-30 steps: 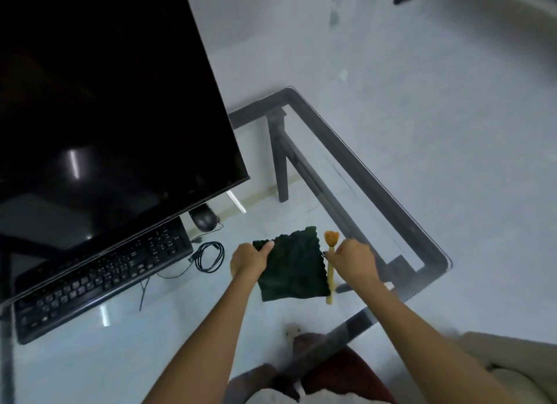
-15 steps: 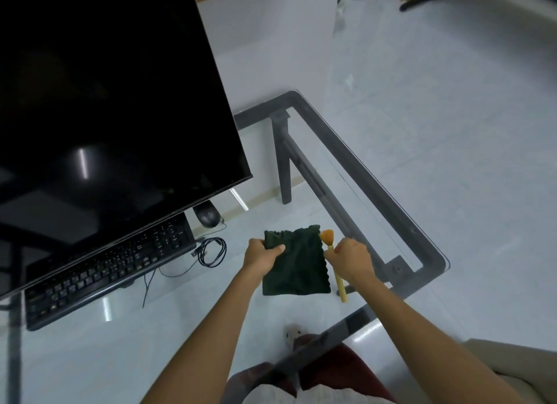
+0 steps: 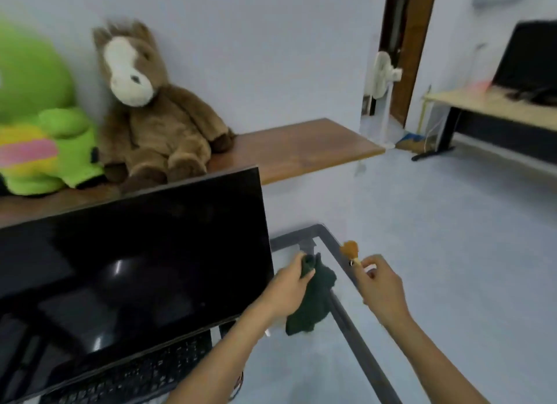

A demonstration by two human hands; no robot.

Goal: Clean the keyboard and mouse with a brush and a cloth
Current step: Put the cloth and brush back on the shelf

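Keyboard still untouched as cloth and brush come up off the counter

Keyboard (image 3: 132, 373), the largest task item in sight, lies at the bottom left on the glass counter (image 3: 355, 322), partly tucked under the lower edge of the black monitor (image 3: 129, 268). The mouse cannot be seen now; a second ago it sat just past the keyboard's right end, a spot now hidden by the monitor and the left forearm.

Half a second ago the dark green cloth (image 3: 310, 304) lay spread flat on the glass between both hands, with the brush beside it. Now the view has swung upward and both tools are raised. The left hand (image 3: 289, 286) has its fingers curled round the cloth's top, so the fabric hangs bunched below the fist. The right hand (image 3: 381, 289) pinches the brush (image 3: 351, 251) near its head, orange bristles pointing up and away; the handle is hidden behind the fingers. My reading is that the pick-up is done and cleaning has yet to start, with the brush likely to go to the keys first.

Around them: a wooden shelf (image 3: 301, 147) behind the monitor carries a brown plush horse (image 3: 150, 114) and a green plush toy (image 3: 39, 117). Farther right stand a white fan (image 3: 382, 75) and another desk (image 3: 494, 108). The monitor's overhang is the main obstacle, shading the keyboard's back rows.
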